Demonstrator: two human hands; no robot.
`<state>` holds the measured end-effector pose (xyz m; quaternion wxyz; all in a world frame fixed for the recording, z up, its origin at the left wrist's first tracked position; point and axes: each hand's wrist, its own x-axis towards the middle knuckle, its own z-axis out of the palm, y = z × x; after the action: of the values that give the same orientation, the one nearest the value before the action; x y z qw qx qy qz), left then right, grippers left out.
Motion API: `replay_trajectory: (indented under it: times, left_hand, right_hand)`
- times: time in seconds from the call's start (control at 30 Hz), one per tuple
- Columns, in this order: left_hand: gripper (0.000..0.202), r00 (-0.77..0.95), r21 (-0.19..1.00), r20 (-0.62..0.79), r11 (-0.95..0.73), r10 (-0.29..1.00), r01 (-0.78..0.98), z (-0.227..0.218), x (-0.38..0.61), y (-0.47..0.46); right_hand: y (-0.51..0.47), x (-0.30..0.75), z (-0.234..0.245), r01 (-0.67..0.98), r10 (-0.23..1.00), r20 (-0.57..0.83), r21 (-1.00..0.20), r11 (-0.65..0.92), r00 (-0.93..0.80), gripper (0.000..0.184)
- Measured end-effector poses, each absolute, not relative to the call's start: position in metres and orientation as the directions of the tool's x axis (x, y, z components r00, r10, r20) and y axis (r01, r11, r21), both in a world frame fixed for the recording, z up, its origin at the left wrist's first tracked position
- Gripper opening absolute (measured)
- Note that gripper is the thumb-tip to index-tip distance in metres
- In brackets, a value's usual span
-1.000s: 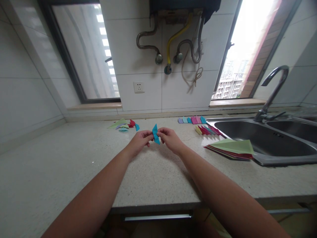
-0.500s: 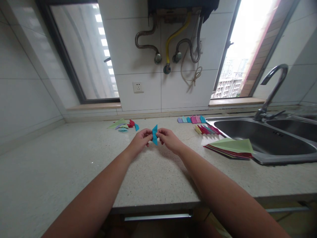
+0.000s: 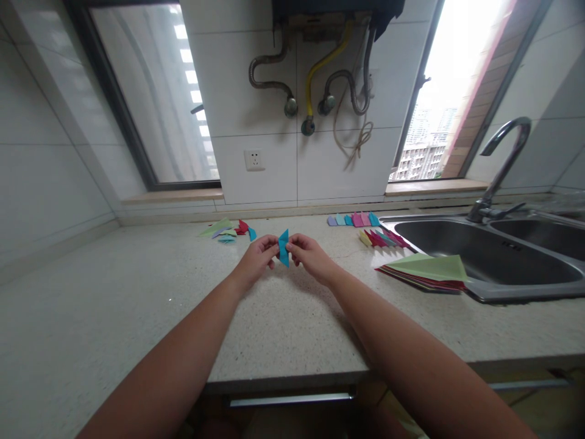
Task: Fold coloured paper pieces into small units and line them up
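A small folded piece of blue paper (image 3: 283,249) with pointed top and bottom ends is held upright just above the counter. My left hand (image 3: 261,253) pinches its left edge between thumb and fingers. From the other side, my right hand (image 3: 307,253) grips the right edge the same way. Beyond my left hand lies a loose group of folded papers (image 3: 223,230) in green, purple, red and blue. Past my right hand, a row of small folded paper pieces (image 3: 354,220) lines the back of the counter.
More folded pieces (image 3: 384,238) lie in a row beside the steel sink (image 3: 475,292). In front of them is a stack of green and red folded paper sheets (image 3: 423,271). A tap (image 3: 507,152) rises behind the sink. The pale counter (image 3: 283,335) ends at a front edge above drawers.
The blue paper has shifted very slightly left and turned a little, showing more of its face. Both hands keep their hold on it.
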<state>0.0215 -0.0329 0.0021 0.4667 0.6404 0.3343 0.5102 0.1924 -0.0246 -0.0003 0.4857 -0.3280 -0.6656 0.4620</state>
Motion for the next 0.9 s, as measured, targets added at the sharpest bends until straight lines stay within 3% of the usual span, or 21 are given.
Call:
replay_trajectory:
  times: [0.53,0.9]
  left_hand:
    - [0.026,0.37,0.881,0.428,-0.472,0.825,0.034,0.0004,0.0131,-0.0297]
    - [0.027,0.262,0.9,0.426,-0.436,0.866,-0.021,-0.005,0.0202,-0.0297]
  right_hand:
    - [-0.0277,0.1952,0.0012,-0.05,0.847,0.378,-0.92,0.389,-0.374,0.028]
    - [-0.0229,0.1947,0.0019,-0.016,0.883,0.355,-0.93,0.368,-0.308,0.027]
